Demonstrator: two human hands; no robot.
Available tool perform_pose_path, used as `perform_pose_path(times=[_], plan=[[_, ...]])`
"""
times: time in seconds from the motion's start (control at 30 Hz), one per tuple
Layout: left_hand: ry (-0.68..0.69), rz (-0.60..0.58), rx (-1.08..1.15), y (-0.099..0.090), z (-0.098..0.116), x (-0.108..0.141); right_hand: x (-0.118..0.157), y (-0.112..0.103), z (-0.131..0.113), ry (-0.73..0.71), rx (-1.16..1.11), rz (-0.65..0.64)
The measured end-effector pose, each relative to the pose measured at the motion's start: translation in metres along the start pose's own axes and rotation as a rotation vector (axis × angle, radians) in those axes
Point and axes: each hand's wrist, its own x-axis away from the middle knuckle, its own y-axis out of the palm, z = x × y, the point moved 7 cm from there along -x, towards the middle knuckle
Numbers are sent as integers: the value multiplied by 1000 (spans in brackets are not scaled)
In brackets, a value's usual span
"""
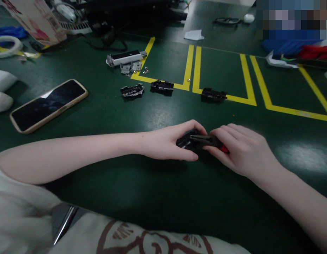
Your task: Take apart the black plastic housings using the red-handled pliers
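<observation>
My left hand is closed around a small black plastic part, gripping it between thumb and fingers just above the green table. In my right hand is a pair of pliers with dark jaws and a bit of red handle showing. The tips of the pliers reach over the black part and seem to touch it; the exact contact is too small to make out. Three similar black parts lie farther back: one at the left, one in the middle and one at the right.
A phone lies on the left. Behind the parts are a white-and-black device, small metal plates and several tiny rings. Yellow tape marks the green table. A tape roll and carton stand back left.
</observation>
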Motion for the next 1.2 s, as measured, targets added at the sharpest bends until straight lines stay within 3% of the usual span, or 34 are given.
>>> perform_pose_path(times=[0.3,0.63,0.77,0.87,1.2], plan=[[-109,75,103,2,-4,3,-2,2,-2,55,-86,-47],[-33,246,100,5,-3,6,-1,0,-1,200,-223,-67],[-91,140,250,12,-5,7,3,1,3,183,-266,-39],[-53,66,359,9,-3,6,6,2,7,164,-281,-25],[-43,-174,331,0,-6,1,10,2,6,32,-268,-10]])
